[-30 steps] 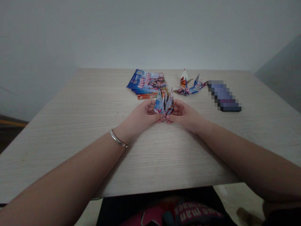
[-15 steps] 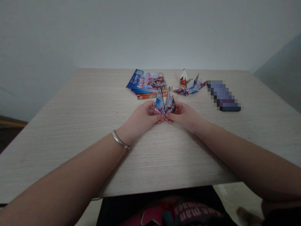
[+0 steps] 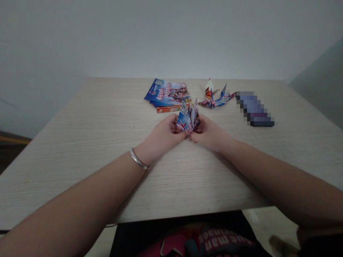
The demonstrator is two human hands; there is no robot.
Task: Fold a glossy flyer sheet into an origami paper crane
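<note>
Between my two hands is a piece of folded printed paper (image 3: 184, 121), blue with red lettering and a QR code, its pointed flaps standing up. My left hand (image 3: 170, 129) grips its left lower side, thumb at the bottom edge. On the opposite side my right hand (image 3: 205, 131) pinches the lower right part, thumb toward the bottom. The fingers behind the paper are partly hidden. Just beyond the hands lies a fanned stack of printed leaflets (image 3: 167, 92). Finished-looking folded paper cranes (image 3: 218, 100) in the same print sit to its right.
A phone (image 3: 255, 109), blurred by pixelation, lies at the right of the pale wooden table (image 3: 93, 117). The table's far edge meets a plain wall (image 3: 171, 39). Its near edge runs just above my lap.
The folded paper has turned slightly, so its left blue face shows wider and the flaps sit differently. Both hands keep their grip with small finger shifts.
</note>
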